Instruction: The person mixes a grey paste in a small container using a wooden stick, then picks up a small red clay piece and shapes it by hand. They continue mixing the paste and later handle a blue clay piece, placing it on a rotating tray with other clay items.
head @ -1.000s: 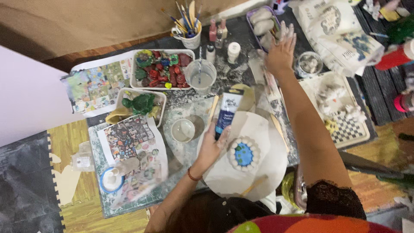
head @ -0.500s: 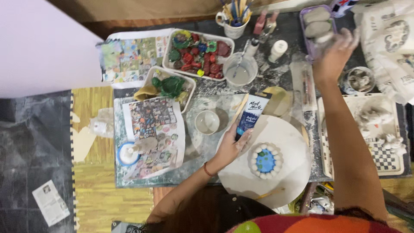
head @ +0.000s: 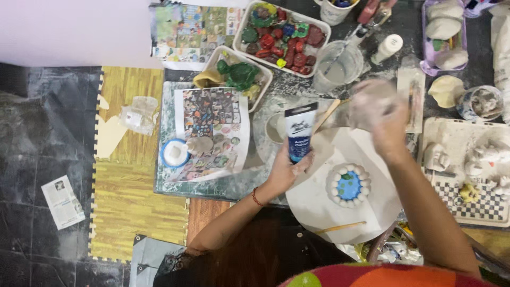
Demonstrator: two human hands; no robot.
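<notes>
Your left hand (head: 284, 170) grips a blue paint tube (head: 299, 133), fingers wrapped round its lower end, with the tube upright and its white top pointing away from you. It sits at the left edge of the round white board (head: 319, 207). On that board, just right of the tube, lies a small disc (head: 348, 185) painted blue in the middle, with a green spot and a ring of white lumps round its rim. A thin wooden stick (head: 340, 227) lies on the board nearer to you.

Your right hand (head: 380, 114) is above the far edge of the board, blurred by motion; you cannot tell whether its fingers are open or closed, or whether they hold anything. Beyond it stand a clear cup (head: 340, 66) of cloudy water and a small white bottle (head: 387, 48).

To the left of the tube is a small bowl (head: 273, 127), then a printed sheet (head: 212, 127) of coloured pictures. Further away, a white tray (head: 284, 37) holds red, green and blue painted pieces.
</notes>
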